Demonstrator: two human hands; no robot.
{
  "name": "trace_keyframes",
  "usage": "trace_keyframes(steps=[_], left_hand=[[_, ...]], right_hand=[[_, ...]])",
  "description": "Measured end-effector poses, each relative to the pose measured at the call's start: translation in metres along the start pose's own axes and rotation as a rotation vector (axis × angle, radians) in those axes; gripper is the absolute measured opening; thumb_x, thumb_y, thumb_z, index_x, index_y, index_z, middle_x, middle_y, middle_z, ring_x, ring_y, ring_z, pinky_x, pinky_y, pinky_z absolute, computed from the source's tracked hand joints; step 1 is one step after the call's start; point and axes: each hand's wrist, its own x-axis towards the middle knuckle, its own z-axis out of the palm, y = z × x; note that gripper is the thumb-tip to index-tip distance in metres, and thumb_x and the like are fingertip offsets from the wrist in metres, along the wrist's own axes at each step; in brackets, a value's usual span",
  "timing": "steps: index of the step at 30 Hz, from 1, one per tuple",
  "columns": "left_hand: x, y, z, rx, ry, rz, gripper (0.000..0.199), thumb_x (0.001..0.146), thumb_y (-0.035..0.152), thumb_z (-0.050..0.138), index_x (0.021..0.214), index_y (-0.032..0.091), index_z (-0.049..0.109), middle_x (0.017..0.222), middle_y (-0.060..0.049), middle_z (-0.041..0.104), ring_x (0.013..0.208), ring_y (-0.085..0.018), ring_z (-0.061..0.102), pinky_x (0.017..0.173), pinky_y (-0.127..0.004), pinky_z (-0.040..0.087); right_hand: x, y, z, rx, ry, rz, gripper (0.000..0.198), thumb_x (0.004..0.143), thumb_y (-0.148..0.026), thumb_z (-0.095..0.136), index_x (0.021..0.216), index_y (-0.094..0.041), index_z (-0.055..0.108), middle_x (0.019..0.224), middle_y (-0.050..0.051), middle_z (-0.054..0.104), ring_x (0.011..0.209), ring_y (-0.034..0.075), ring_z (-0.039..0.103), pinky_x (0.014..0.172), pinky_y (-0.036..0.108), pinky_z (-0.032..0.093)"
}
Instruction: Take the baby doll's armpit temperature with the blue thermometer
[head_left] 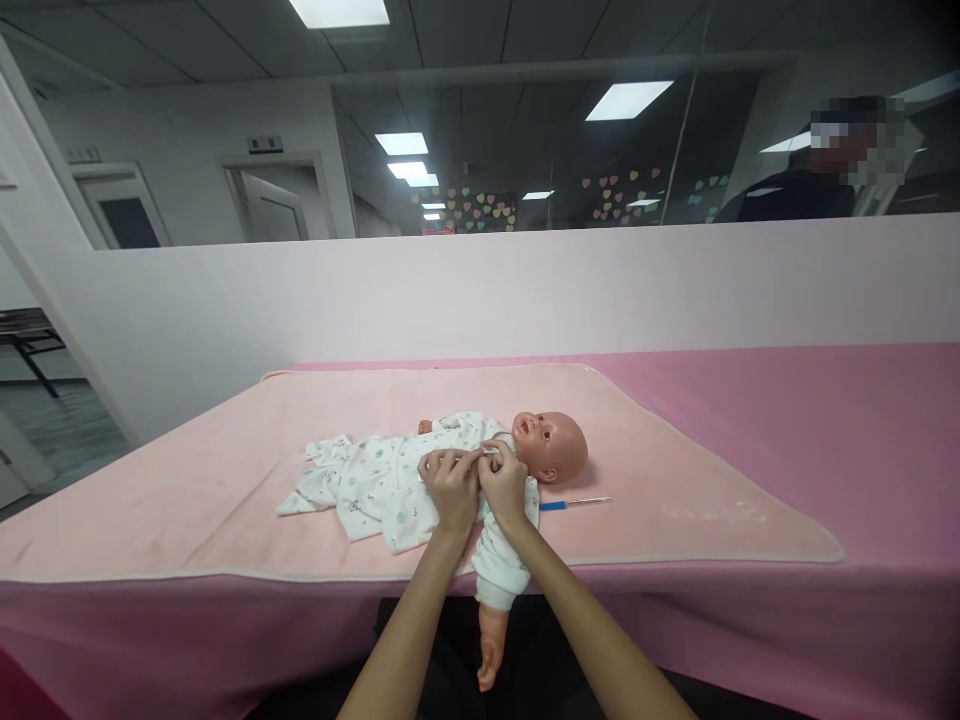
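A baby doll (555, 447) lies on its back with its head to the right, dressed in a white printed baby outfit (375, 480). Over the upper chest, my left hand (451, 482) and my right hand (504, 484) are side by side, fingers pinched together on the outfit's front near the neckline. My fingers hide the exact bit of cloth between them. One doll arm (491, 640) hangs over the table's front edge between my forearms, its sleeve reaching down toward the wrist. Beside the doll's shoulder rests a slim stick (574, 503) with a blue end and a clear shaft.
A peach blanket (187, 480) with a pale border lies under the doll, over a pink tablecloth (862, 450). Behind the table stands a white low wall (525, 290) topped by glass. Past the glass, at the upper right, a person (802, 190) in dark clothing is seen.
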Motion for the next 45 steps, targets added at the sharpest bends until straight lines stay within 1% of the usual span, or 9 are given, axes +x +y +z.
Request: trace_keyframes(steps=[5, 17, 20, 26, 28, 33, 36, 40, 45], left_hand=[[0.001, 0.003, -0.002, 0.022, -0.041, -0.012, 0.020, 0.085, 0.028, 0.050, 0.088, 0.027, 0.070, 0.081, -0.006, 0.061, 0.081, -0.019, 0.048, 0.081, -0.037, 0.028], [0.000, 0.008, -0.007, 0.003, -0.026, -0.010, 0.016, 0.082, 0.029, 0.055, 0.086, 0.028, 0.070, 0.079, -0.005, 0.057, 0.079, -0.019, 0.048, 0.080, -0.036, 0.028], [-0.001, 0.007, -0.011, -0.013, -0.023, -0.015, 0.015, 0.082, 0.028, 0.055, 0.085, 0.029, 0.070, 0.080, -0.004, 0.057, 0.080, -0.019, 0.049, 0.081, -0.036, 0.029], [0.001, -0.010, -0.025, 0.025, 0.142, -0.272, 0.020, 0.083, 0.028, 0.049, 0.088, 0.023, 0.067, 0.088, -0.006, 0.056, 0.086, -0.021, 0.049, 0.083, -0.038, 0.030], [0.001, -0.014, -0.029, 0.023, 0.090, -0.301, 0.022, 0.084, 0.027, 0.046, 0.090, 0.024, 0.067, 0.091, -0.006, 0.056, 0.088, -0.022, 0.050, 0.084, -0.039, 0.030], [0.000, -0.007, -0.034, 0.033, -0.146, -0.215, 0.021, 0.083, 0.025, 0.047, 0.091, 0.028, 0.067, 0.094, -0.003, 0.059, 0.093, -0.021, 0.050, 0.085, -0.038, 0.029], [0.001, -0.002, -0.035, 0.038, -0.189, -0.207, 0.021, 0.082, 0.024, 0.047, 0.089, 0.029, 0.066, 0.095, -0.002, 0.059, 0.093, -0.020, 0.050, 0.085, -0.036, 0.030], [0.002, -0.003, -0.034, 0.044, -0.219, -0.200, 0.019, 0.082, 0.025, 0.047, 0.083, 0.026, 0.066, 0.097, -0.002, 0.059, 0.093, -0.020, 0.051, 0.083, -0.036, 0.031], [0.001, -0.008, -0.032, 0.043, -0.242, -0.172, 0.015, 0.080, 0.022, 0.049, 0.081, 0.025, 0.064, 0.100, -0.001, 0.060, 0.095, -0.020, 0.050, 0.086, -0.037, 0.030]], right_hand=[[0.002, 0.000, 0.000, -0.019, 0.011, -0.001, 0.024, 0.071, -0.017, 0.040, 0.082, -0.016, 0.062, 0.046, -0.005, 0.044, 0.044, 0.012, 0.039, 0.051, 0.023, 0.032], [0.000, 0.005, -0.002, 0.159, 0.033, 0.063, 0.027, 0.078, -0.025, 0.041, 0.088, -0.014, 0.063, 0.044, -0.006, 0.038, 0.043, 0.012, 0.036, 0.048, 0.022, 0.031], [-0.001, 0.006, -0.002, 0.211, 0.058, 0.077, 0.023, 0.079, -0.030, 0.043, 0.080, -0.015, 0.061, 0.045, -0.007, 0.037, 0.044, 0.011, 0.035, 0.048, 0.022, 0.031], [-0.003, 0.006, -0.004, 0.216, 0.074, 0.037, 0.022, 0.084, -0.035, 0.040, 0.072, -0.019, 0.049, 0.046, -0.007, 0.037, 0.044, 0.011, 0.036, 0.048, 0.021, 0.029], [-0.004, 0.006, -0.005, 0.218, 0.072, 0.046, 0.021, 0.085, -0.034, 0.039, 0.074, -0.019, 0.049, 0.047, -0.007, 0.039, 0.044, 0.011, 0.038, 0.048, 0.021, 0.030], [-0.005, 0.006, -0.006, 0.206, 0.073, 0.028, 0.025, 0.088, -0.033, 0.035, 0.079, -0.018, 0.052, 0.050, -0.005, 0.045, 0.045, 0.011, 0.041, 0.048, 0.021, 0.031], [-0.007, 0.003, -0.003, 0.134, 0.050, -0.068, 0.025, 0.087, -0.029, 0.035, 0.089, -0.016, 0.056, 0.049, -0.005, 0.046, 0.041, 0.011, 0.039, 0.047, 0.021, 0.031], [-0.010, -0.001, 0.002, -0.088, -0.110, -0.298, 0.028, 0.082, -0.023, 0.039, 0.100, -0.018, 0.060, 0.051, -0.002, 0.055, 0.044, 0.012, 0.046, 0.048, 0.022, 0.031], [-0.011, -0.001, 0.004, -0.245, -0.147, -0.289, 0.030, 0.076, -0.017, 0.041, 0.096, -0.021, 0.064, 0.053, -0.001, 0.060, 0.048, 0.013, 0.053, 0.049, 0.021, 0.030]])
